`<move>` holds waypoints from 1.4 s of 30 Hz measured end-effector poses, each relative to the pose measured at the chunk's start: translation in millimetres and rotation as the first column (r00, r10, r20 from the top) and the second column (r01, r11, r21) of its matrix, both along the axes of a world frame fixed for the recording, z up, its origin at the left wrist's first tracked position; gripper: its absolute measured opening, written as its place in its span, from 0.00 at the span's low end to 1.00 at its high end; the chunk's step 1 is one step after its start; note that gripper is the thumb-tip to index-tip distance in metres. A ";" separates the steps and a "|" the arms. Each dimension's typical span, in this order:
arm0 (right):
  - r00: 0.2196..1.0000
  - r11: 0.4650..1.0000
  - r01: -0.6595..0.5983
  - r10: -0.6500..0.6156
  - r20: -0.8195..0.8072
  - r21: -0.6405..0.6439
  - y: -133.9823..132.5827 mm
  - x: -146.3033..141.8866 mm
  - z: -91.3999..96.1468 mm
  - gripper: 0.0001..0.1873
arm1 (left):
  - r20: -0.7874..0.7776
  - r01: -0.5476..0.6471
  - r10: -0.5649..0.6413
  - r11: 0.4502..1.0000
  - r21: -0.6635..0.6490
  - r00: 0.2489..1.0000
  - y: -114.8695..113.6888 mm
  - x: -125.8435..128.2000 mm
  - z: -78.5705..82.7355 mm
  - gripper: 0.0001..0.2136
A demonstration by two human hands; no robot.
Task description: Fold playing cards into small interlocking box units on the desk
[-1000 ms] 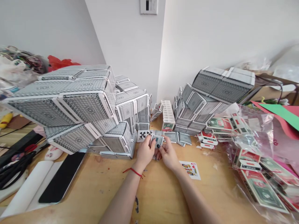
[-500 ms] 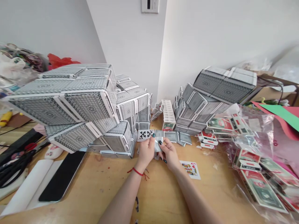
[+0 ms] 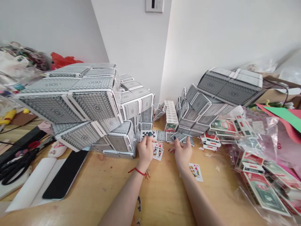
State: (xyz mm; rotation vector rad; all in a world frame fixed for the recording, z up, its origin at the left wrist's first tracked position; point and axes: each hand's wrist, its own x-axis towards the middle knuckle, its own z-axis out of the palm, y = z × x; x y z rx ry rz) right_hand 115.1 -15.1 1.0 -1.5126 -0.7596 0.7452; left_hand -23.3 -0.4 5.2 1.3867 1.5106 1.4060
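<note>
My left hand (image 3: 145, 150) is closed in a pinch, its thumb in front of a face-up club card (image 3: 150, 133). Anything between its fingers is hidden. Close to its right lie overlapping face-up playing cards (image 3: 158, 152). My right hand (image 3: 182, 153) has its fingers spread, with the tips at a tilted face-down card (image 3: 180, 137) in the row. More face-down cards (image 3: 161, 136) continue that row between my hands. A face-up king card (image 3: 196, 172) lies partly behind my right wrist.
Folded-card block structures rise at left (image 3: 89, 106) and right (image 3: 225, 88). Between them stands a row of card boxes (image 3: 171, 116). Card packs (image 3: 265, 188) in clear plastic lie at right. A black phone (image 3: 64, 175), white paper roll (image 3: 33, 185) and scissors (image 3: 21, 166) are at left.
My hands have come apart; the face-down card they held together has left that spot. My right hand moved right and opened over the row. Face-up cards by my left hand are now uncovered.
</note>
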 end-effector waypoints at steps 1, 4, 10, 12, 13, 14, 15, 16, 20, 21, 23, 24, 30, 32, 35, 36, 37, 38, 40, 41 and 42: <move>0.999 1.000 0.002 -0.002 0.038 0.002 -0.7 -0.5 -0.7 0.46 | 0.023 -0.009 0.009 1.000 -0.004 1.000 0.9 -0.2 -0.3 0.18; 0.985 0.999 -0.006 0.000 0.173 0.032 -3.3 -3.8 -1.1 0.43 | 0.089 -0.015 0.016 1.000 -0.011 0.996 2.5 -1.2 -0.1 0.18; 0.761 0.897 -0.441 0.374 0.530 0.000 -8.2 -16.3 0.7 0.23 | 0.091 -0.067 0.067 0.998 -0.004 0.994 1.0 -2.7 4.8 0.18; 0.605 0.837 -0.544 0.440 0.664 -0.058 -9.7 -20.9 0.5 0.26 | 0.089 -0.074 0.075 0.997 -0.012 0.993 0.1 -2.3 6.8 0.17; 0.544 0.825 -0.559 0.444 0.712 -0.087 -10.4 -22.9 0.2 0.28 | 0.094 -0.072 0.073 0.997 -0.017 0.993 -0.2 -2.0 7.7 0.17; 0.503 0.825 -0.554 0.439 0.744 -0.113 -11.0 -24.6 -0.3 0.29 | 0.102 -0.066 0.068 0.998 -0.022 0.992 -0.4 -1.8 8.4 0.17; 0.479 0.833 -0.537 0.431 0.764 -0.134 -11.5 -25.9 -0.9 0.29 | 0.111 -0.059 0.061 0.998 -0.026 0.992 -0.5 -1.6 8.9 0.17; 0.468 0.846 -0.513 0.420 0.777 -0.149 -11.9 -26.8 -1.6 0.29 | 0.120 -0.052 0.055 0.998 -0.027 0.991 -0.5 -1.4 9.2 0.17; 0.474 0.890 -0.423 0.376 0.796 -0.168 -11.3 -27.1 -4.5 0.25 | 0.133 -0.037 0.040 0.999 -0.024 0.990 0.5 -1.5 8.6 0.17; 0.482 0.894 -0.415 0.373 0.793 -0.168 -10.6 -26.6 -5.2 0.24 | 0.130 -0.036 0.038 0.999 -0.023 0.991 0.8 -1.6 8.1 0.17; 0.516 0.898 -0.410 0.374 0.770 -0.162 -8.6 -25.0 -6.8 0.22 | 0.123 -0.023 0.026 0.999 -0.024 0.992 1.2 -1.7 6.7 0.16; 0.544 0.896 -0.416 0.382 0.747 -0.155 -7.4 -24.0 -7.7 0.21 | 0.119 -0.012 0.015 1.000 -0.024 0.993 1.2 -1.7 6.1 0.16; 0.782 0.901 -0.430 0.404 0.475 -0.058 -0.8 -16.0 -14.6 0.10 | 0.060 0.046 -0.047 0.999 0.023 0.997 -1.6 -1.1 6.0 0.16; 0.837 0.905 -0.424 0.408 0.365 -0.041 0.7 -14.1 -16.6 0.10 | 0.053 0.057 -0.059 0.998 0.037 0.997 -2.9 -0.9 7.0 0.16; 0.905 0.915 -0.404 0.399 0.148 0.006 3.3 -12.8 -19.0 0.11 | 0.020 0.063 -0.064 0.996 0.057 0.998 -4.0 -1.4 7.9 0.15; 0.922 0.923 -0.384 0.381 0.071 0.035 4.3 -12.6 -19.4 0.12 | -0.001 0.063 -0.063 0.996 0.063 0.998 -4.1 -1.8 7.9 0.14; 0.934 0.932 -0.357 0.358 -0.002 0.065 5.1 -12.5 -19.4 0.13 | -0.025 0.062 -0.061 0.996 0.067 0.998 -3.9 -2.2 7.7 0.13; 0.941 0.941 -0.325 0.331 -0.065 0.091 5.9 -12.5 -19.1 0.14 | -0.049 0.059 -0.055 0.996 0.069 0.997 -3.4 -2.5 7.4 0.12; 0.947 0.957 -0.261 0.279 -0.157 0.125 6.8 -12.5 -17.2 0.16 | -0.088 0.039 -0.033 0.997 0.068 0.996 -1.9 -2.6 6.6 0.08; 0.948 0.963 -0.237 0.258 -0.188 0.131 6.9 -12.7 -15.7 0.16 | -0.102 0.022 -0.016 0.998 0.066 0.995 -1.0 -2.2 6.1 0.08; 0.947 0.967 -0.218 0.242 -0.210 0.131 6.8 -12.9 -14.1 0.16 | -0.111 0.006 0.001 0.998 0.061 0.994 -0.2 -1.6 5.5 0.07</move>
